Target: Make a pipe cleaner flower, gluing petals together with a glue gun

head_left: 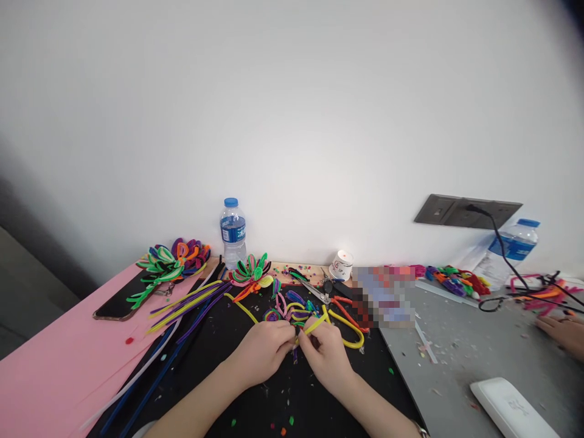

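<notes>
Close together over the black mat, my left hand and my right hand both have their fingers pinched. Between them is a flower of looped pipe cleaners in purple, pink, green and blue. A yellow pipe cleaner runs from the right fingers and curves back on the right. The left fingertips press at the flower's base, where the exact grip is hidden. Just beyond lie scissors with orange handles, and a green pipe-cleaner flower.
Loose purple and yellow pipe cleaners and a phone lie on the left. A water bottle and a paper cup stand by the wall. Another person's hand rests at far right, near a white case.
</notes>
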